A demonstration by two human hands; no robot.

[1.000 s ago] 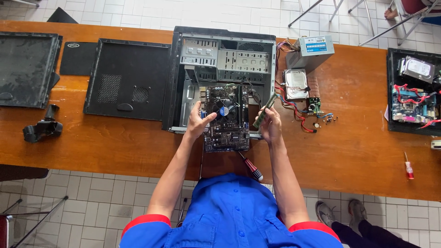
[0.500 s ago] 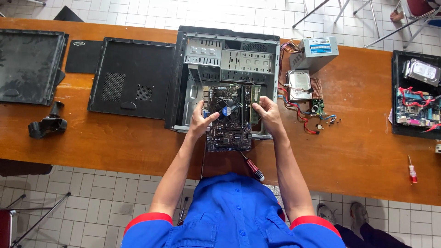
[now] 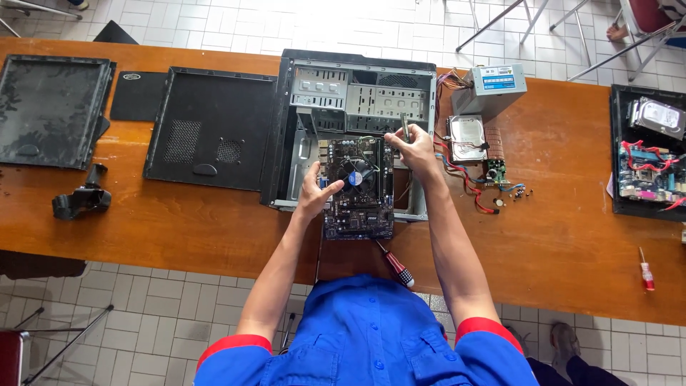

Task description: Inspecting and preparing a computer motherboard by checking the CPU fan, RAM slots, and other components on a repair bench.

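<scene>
At the upper left of the frame two black side panels [image 3: 53, 111] are lying flat on the wooden counter [image 3: 557, 243], well apart from the work, so they are not making any danger.

In the middle, the left hand [image 3: 312, 193] is pressing on the left edge of the circuit board [image 3: 357, 189], fingers together on it. The board is lying partly inside the open computer case [image 3: 357, 107] and partly sticking out toward the person. If the hand is pushing too hard, the board may be bending or slipping against the metal frame.

Just right of it, the right hand [image 3: 413, 150] is holding a slim metal tool [image 3: 404, 127] upright, fingers clamped around it, above the board's right edge. If the tip is sliding off, it may be scratching the board.

A red-handled screwdriver [image 3: 395, 264] is lying at the lower edge of the counter, near the body; an elbow may be knocking it to the floor.

At the right, loose cables [image 3: 471, 189] and a hard drive [image 3: 468, 136] are lying near the right forearm, which may be catching them.
</scene>
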